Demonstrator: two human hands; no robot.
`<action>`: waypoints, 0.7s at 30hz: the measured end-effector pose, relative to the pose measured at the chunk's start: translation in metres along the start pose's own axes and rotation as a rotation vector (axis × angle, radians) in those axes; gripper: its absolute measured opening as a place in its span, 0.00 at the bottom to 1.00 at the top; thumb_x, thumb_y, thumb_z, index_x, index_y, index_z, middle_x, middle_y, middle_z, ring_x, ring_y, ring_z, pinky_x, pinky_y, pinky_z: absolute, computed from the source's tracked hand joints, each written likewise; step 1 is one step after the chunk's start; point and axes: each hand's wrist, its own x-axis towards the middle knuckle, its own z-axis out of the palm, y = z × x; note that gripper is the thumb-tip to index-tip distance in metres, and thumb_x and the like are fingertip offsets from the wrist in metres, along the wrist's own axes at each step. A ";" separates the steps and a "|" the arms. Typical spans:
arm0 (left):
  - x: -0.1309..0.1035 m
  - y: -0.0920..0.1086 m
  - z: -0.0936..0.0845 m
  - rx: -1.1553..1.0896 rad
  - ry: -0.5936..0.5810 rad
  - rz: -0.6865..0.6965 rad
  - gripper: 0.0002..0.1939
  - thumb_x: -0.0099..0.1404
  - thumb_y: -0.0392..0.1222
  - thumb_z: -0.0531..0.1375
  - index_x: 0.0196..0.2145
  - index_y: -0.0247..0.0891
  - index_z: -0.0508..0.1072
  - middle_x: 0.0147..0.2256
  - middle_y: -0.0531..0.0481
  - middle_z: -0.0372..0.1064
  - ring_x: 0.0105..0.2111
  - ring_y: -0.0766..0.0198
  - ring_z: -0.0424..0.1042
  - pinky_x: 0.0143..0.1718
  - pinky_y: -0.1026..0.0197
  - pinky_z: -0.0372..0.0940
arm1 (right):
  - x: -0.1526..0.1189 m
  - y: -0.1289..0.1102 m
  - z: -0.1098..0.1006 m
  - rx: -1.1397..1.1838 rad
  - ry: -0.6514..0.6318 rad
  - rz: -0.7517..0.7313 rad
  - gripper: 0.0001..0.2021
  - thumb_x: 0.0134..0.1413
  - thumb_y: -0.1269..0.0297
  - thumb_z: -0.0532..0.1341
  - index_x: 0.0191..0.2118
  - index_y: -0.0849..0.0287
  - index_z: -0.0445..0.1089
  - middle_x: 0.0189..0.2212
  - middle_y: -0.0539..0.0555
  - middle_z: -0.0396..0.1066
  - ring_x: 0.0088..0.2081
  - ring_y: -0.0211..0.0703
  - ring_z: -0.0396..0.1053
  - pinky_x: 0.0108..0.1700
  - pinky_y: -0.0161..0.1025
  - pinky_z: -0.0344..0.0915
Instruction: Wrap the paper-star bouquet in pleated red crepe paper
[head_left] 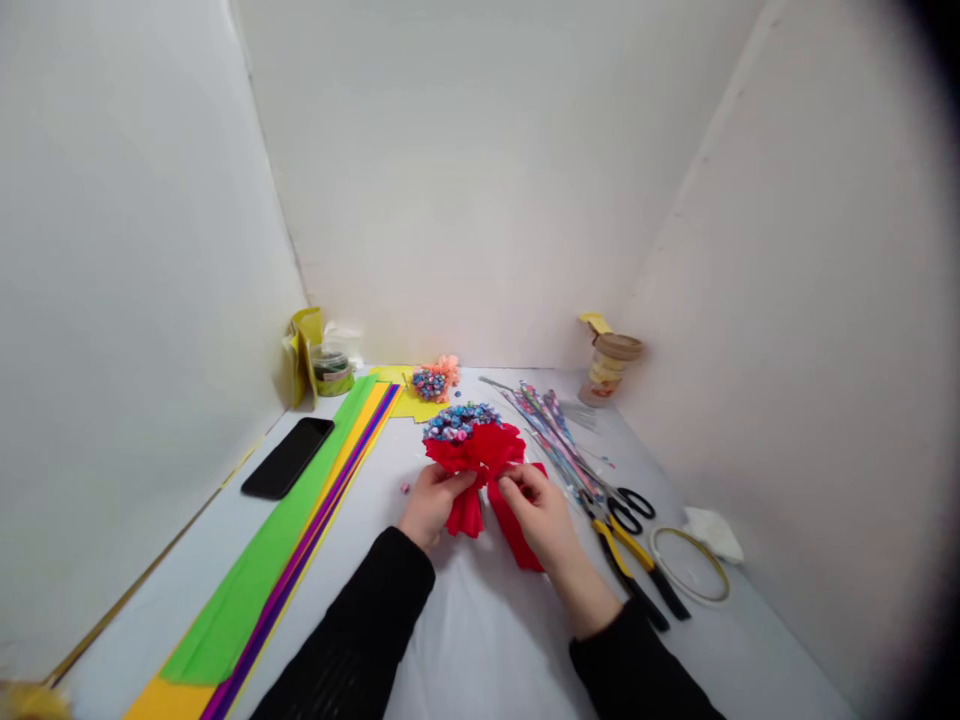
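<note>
My left hand [433,503] is closed around the gathered base of a paper flower, with ruffled red crepe paper [486,446] below a cluster of small blue, white and pink beads or folded pieces [459,421]. The flower is held above the table in front of me. On its right side my right hand [541,515] pinches the red crepe paper with thumb and fingers. From there a longer red strip [516,530] hangs down under the right hand. Part of the flower's base is hidden behind my fingers.
Long crepe strips, green [277,540] on top, lie on the left by a black phone [288,458]. A peach flower [437,379] rests at the back. On the right are patterned paper strips [551,430], scissors [630,508], yellow-handled pliers [637,560], a tape ring [690,565] and a cup [611,370].
</note>
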 end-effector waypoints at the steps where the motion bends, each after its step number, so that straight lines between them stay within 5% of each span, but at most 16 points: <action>1: 0.000 0.000 0.000 -0.035 -0.032 -0.026 0.15 0.47 0.46 0.69 0.28 0.31 0.76 0.23 0.49 0.72 0.24 0.63 0.70 0.29 0.62 0.64 | 0.001 0.001 0.002 0.062 -0.075 0.035 0.10 0.52 0.58 0.60 0.32 0.59 0.72 0.29 0.54 0.73 0.32 0.45 0.68 0.35 0.40 0.63; 4: -0.001 0.000 0.000 -0.124 -0.097 -0.103 0.18 0.44 0.47 0.71 0.30 0.32 0.76 0.27 0.47 0.75 0.29 0.61 0.73 0.35 0.60 0.66 | 0.001 0.005 0.008 0.330 -0.193 0.142 0.11 0.50 0.56 0.62 0.31 0.59 0.73 0.29 0.53 0.74 0.32 0.44 0.69 0.36 0.39 0.64; 8: -0.001 0.000 -0.002 -0.133 -0.103 -0.129 0.20 0.42 0.45 0.72 0.33 0.33 0.77 0.31 0.46 0.76 0.33 0.59 0.74 0.40 0.58 0.66 | 0.000 0.010 0.011 0.540 -0.187 0.249 0.14 0.50 0.53 0.62 0.24 0.58 0.71 0.23 0.50 0.72 0.26 0.41 0.67 0.31 0.37 0.63; 15: 0.001 -0.005 -0.005 0.060 -0.160 -0.069 0.15 0.49 0.49 0.68 0.23 0.33 0.73 0.19 0.50 0.70 0.19 0.64 0.68 0.25 0.62 0.62 | 0.001 0.012 0.017 0.612 -0.084 0.250 0.13 0.42 0.57 0.68 0.34 0.58 0.75 0.33 0.54 0.78 0.37 0.49 0.73 0.44 0.44 0.66; 21: 0.004 -0.010 -0.010 0.228 0.003 0.259 0.20 0.46 0.41 0.68 0.40 0.35 0.75 0.42 0.42 0.76 0.43 0.53 0.72 0.46 0.55 0.66 | -0.001 0.005 0.021 0.540 0.003 0.177 0.17 0.41 0.57 0.68 0.39 0.58 0.73 0.40 0.57 0.77 0.41 0.53 0.73 0.44 0.48 0.68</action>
